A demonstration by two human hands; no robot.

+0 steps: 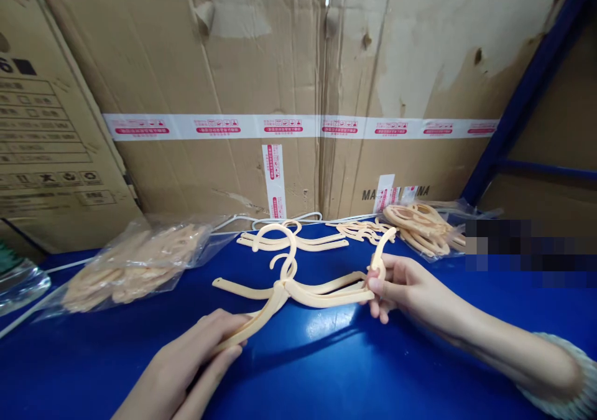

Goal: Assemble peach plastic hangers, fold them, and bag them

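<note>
Cream plastic clothes hangers (298, 289) lie stacked on a blue table (326, 370) in front of me. My left hand (196, 358) pinches the left arm end of the stack near the table's front. My right hand (401, 286) grips the right arm end, its fingers also curled round a small curved cream piece (382, 249) that sticks up. The hangers' hooks (284, 252) rise in the middle between my hands.
More loose hangers (298, 241) lie further back. A clear bag of cream parts (135, 264) sits at the left, another open bag (424, 227) at the back right. Taped cardboard boxes (280, 96) wall the back. A blue rack post (527, 90) rises at the right.
</note>
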